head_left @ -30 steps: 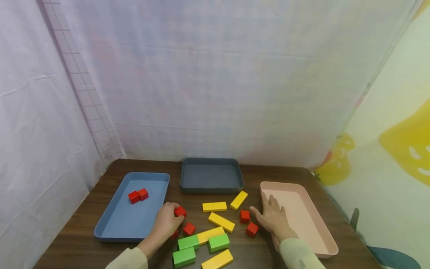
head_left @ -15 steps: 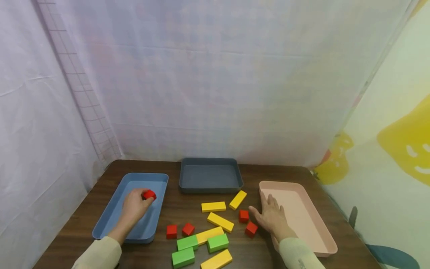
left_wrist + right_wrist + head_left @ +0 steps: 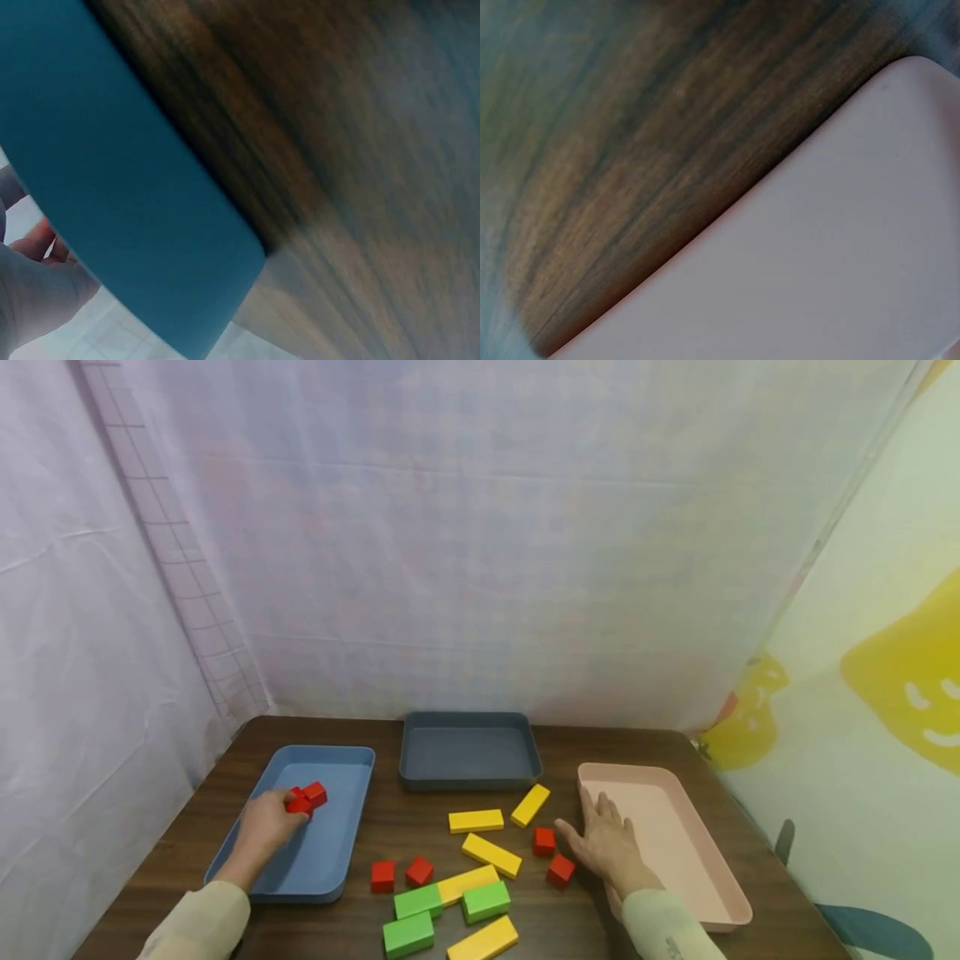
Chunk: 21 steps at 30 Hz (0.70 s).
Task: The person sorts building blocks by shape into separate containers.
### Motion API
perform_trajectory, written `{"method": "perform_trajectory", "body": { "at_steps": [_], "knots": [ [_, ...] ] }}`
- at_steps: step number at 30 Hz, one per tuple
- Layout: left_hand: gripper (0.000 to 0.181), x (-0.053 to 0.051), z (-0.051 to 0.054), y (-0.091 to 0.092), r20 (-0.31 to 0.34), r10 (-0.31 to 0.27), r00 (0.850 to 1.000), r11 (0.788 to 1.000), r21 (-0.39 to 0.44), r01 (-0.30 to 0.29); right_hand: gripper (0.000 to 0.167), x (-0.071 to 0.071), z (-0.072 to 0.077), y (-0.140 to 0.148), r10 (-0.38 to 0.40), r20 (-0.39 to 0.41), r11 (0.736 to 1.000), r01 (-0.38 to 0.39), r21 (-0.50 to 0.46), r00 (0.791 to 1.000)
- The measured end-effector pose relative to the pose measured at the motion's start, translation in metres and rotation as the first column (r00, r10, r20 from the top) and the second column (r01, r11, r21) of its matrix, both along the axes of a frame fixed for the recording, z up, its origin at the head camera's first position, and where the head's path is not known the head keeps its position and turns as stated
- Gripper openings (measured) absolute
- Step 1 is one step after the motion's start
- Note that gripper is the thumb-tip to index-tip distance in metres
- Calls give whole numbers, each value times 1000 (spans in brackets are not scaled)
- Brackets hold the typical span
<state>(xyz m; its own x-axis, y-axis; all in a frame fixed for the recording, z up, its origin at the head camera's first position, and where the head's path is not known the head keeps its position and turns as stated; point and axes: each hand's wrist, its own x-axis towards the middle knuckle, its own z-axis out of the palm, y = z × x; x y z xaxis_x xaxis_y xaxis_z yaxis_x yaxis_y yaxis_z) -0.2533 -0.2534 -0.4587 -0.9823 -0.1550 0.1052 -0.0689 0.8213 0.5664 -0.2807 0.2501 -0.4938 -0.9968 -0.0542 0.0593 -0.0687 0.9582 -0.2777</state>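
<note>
Inside the blue tray (image 3: 322, 860), my left hand (image 3: 262, 828) pinches a red cube (image 3: 300, 807) between thumb and fingers. Another red cube (image 3: 316, 793) lies close by, and a third shows partly behind the pinched one. In the left wrist view, the blue tray's wall (image 3: 127, 165) hides most of that hand, and part of the hand (image 3: 41, 292) shows at the left edge. With fingers spread, my right hand (image 3: 609, 843) rests by the left rim of the pink tray (image 3: 697, 868). The right wrist view shows that tray's outer wall (image 3: 802, 255), not the hand.
Between the hands lie loose red cubes (image 3: 383, 877), several yellow blocks (image 3: 491, 855) and green blocks (image 3: 408, 935) on the brown table (image 3: 570, 747). Two red cubes (image 3: 560, 871) lie left of the right hand. A dark grey tray (image 3: 470, 752) stands at the back.
My left hand has carried a red cube from the table leftward into the blue tray, beside the two cubes there. My right hand has stayed in place.
</note>
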Motion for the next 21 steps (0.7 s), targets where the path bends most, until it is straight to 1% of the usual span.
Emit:
{"method": "perform_trajectory", "body": {
  "at_steps": [4,8,12,14,15,17,21],
  "knots": [
    [37,-1,-5,2,-11,-4,1000,1000,-18,4,85,1,0,-1,2,0,1000,-2,0,1000],
    [38,-1,-9,1,-8,3,1000,1000,-19,-3,86,1,0,-2,0,2,1000,0,0,1000],
    [41,0,-11,1,17,26,1000,1000,5,-26,85,2,0,-2,-2,5,1000,2,-2,1000],
    [42,1,-11,1,18,39,999,999,8,-39,85,2,0,-1,-3,5,1000,3,-1,1000],
    [42,1,-10,2,11,43,999,999,5,-43,86,2,-1,-1,-3,6,1000,3,0,1000],
    [42,3,-10,2,-22,41,999,999,-6,-41,86,2,-1,-1,-2,3,1000,2,1,1000],
    [43,5,-7,5,-120,17,993,999,-32,-21,87,1,-2,-1,0,-1,1000,0,3,1000]
  ]
}}
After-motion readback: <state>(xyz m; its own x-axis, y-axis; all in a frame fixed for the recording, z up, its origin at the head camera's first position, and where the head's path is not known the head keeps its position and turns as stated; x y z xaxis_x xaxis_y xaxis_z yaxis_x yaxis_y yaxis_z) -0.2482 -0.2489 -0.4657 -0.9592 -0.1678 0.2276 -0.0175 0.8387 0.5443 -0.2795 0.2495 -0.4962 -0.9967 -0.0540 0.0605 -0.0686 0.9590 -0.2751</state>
